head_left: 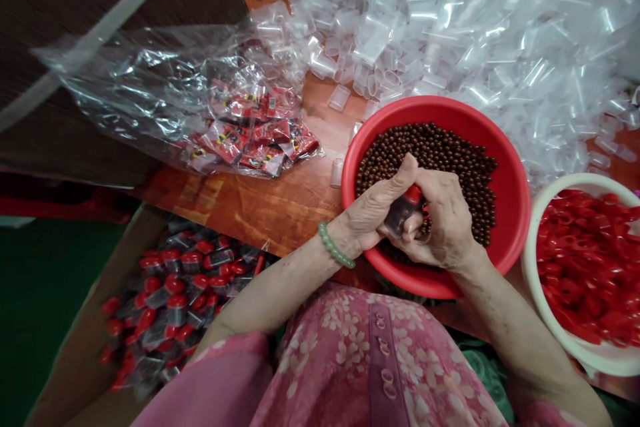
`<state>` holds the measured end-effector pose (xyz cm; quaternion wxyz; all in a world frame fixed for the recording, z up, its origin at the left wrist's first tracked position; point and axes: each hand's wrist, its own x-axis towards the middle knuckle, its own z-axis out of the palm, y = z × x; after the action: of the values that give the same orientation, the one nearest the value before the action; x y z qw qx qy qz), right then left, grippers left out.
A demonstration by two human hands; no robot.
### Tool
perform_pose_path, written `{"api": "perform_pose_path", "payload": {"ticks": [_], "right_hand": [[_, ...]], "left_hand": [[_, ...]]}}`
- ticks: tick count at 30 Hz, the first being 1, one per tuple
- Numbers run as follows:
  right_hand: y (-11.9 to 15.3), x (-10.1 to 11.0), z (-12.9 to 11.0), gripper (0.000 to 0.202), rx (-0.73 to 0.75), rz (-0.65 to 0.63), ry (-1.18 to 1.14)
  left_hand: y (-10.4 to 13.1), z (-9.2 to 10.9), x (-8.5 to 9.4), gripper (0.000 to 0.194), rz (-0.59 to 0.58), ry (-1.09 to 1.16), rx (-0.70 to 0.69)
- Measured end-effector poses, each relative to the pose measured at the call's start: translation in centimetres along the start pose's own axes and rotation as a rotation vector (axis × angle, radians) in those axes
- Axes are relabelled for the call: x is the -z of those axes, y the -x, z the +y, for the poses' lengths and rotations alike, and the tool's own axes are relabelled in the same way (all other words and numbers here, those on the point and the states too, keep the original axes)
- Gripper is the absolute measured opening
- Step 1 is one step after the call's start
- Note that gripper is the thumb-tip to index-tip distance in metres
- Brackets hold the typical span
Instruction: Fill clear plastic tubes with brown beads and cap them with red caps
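Note:
Over the front of a red plastic bowl (520,200), both hands close around one small transparent container (397,215) with a red cap. My left hand (363,217), with a green bead bracelet (336,247) at its wrist, grips the body from the left, thumb raised. From the right, my right hand (445,217) wraps the capped end, its fingers curled beneath. The container is tilted and its contents look dark. Small round brown balls (440,147) partly fill the bowl below. The hands cover part of the container and the cap.
Transparent plastic tubes (425,20) heap across the back of the wooden table (240,213). A white basin (533,280) at right holds red plastic parts. Left of the bowl lies a plastic bag (165,93) with red packets. Several red-capped containers (175,300) fill a box at lower left.

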<state>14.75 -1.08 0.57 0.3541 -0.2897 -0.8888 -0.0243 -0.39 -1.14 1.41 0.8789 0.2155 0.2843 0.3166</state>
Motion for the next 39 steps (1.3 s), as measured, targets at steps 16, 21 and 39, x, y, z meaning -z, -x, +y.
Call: {"api": "perform_pose_path", "payload": {"ticks": [16,21,39], "right_hand": [[0.2,0.6,-0.3,0.086,0.022,-0.124,0.036],[0.2,0.1,-0.5,0.090,0.069,-0.052,0.104],[0.4,0.1,-1.2,0.085,0.029,-0.028,0.163]], "left_hand": [[0.4,0.1,0.2,0.079,-0.006,0.083,0.086],[0.1,0.0,0.4,0.082,-0.042,0.080,0.123],[0.1,-0.2,0.0,0.044,-0.035,0.140,0.024]]}}
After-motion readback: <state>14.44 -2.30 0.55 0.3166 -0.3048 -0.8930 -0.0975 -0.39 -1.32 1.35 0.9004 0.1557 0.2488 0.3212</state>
